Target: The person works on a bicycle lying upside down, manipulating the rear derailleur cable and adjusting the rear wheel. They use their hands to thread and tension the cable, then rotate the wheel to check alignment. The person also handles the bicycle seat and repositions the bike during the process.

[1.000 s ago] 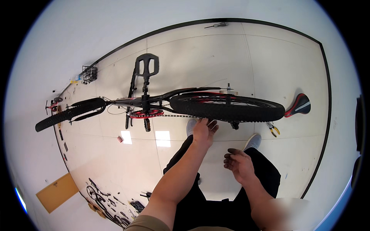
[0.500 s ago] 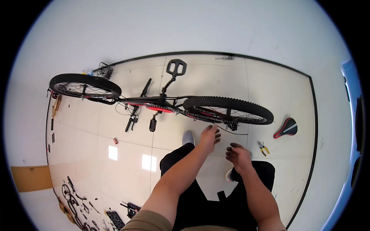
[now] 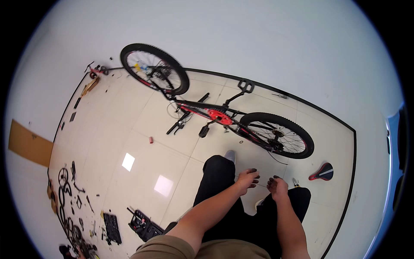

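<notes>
In front of me a black and red bicycle (image 3: 198, 107) stands upside down, its wheels in the air. The rear wheel (image 3: 308, 142) is the closer one, on the right, and a thin black cable (image 3: 279, 160) trails from beside it toward the floor. My left hand (image 3: 248, 180) hovers over my lap, fingers loosely bent and apart, with nothing seen in it. Close by on its right, my right hand (image 3: 277, 187) is likewise half curled and appears to hold nothing. Dark smudges mark the fingertips of both. Neither hand touches the bicycle.
A black and red saddle (image 3: 322, 172) lies on the floor at right. Pliers (image 3: 296, 182) are partly hidden behind my right knee. Open black tool cases (image 3: 112, 228) and several loose bicycle parts (image 3: 64, 185) lie at lower left. A small red object (image 3: 151, 140) rests left of the bicycle.
Both hands have drawn back from near the rear wheel toward my lap. My view has turned, so the bicycle sits more slanted and more of the lower-left floor shows.
</notes>
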Tool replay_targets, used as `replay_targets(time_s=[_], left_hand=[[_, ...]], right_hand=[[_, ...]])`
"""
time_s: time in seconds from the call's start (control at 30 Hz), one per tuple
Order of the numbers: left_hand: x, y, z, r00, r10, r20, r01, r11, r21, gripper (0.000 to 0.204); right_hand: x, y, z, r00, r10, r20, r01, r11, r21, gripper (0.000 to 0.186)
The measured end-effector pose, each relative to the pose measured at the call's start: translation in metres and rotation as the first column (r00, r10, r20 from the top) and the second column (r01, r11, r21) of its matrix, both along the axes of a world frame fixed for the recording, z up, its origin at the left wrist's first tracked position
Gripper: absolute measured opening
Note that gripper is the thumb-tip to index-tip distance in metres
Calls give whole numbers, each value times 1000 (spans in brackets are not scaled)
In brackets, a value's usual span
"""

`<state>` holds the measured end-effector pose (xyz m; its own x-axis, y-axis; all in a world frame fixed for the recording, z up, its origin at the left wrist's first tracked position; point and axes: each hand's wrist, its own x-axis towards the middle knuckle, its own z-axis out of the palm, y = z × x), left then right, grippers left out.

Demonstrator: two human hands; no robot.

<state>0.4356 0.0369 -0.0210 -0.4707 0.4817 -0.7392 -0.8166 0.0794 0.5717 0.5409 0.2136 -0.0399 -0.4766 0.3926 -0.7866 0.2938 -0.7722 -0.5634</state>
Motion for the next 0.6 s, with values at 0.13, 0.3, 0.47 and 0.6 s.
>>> replay_targets(time_s=[0.13,0.3,0.47,0.6], left_hand=[[18,-6,4,998,-19,-52,17,999,-42,48],[30,-13,13,998,-3,-69,3,1000,-3,50],[33,-18,23,997,42,-63,-36,995,93,51],[30,-23,22,994,105,-25,-100,983,153,49]], right_hand=[[12,-6,2,995,-31,-98,28,999,-27,26],[23,-8,4,991,-49,-121,45,998,-33,24],[24,-8,11,991,-60,-119,56,998,-37,22],[26,-9,7,991,-54,-119,50,998,-34,24]])
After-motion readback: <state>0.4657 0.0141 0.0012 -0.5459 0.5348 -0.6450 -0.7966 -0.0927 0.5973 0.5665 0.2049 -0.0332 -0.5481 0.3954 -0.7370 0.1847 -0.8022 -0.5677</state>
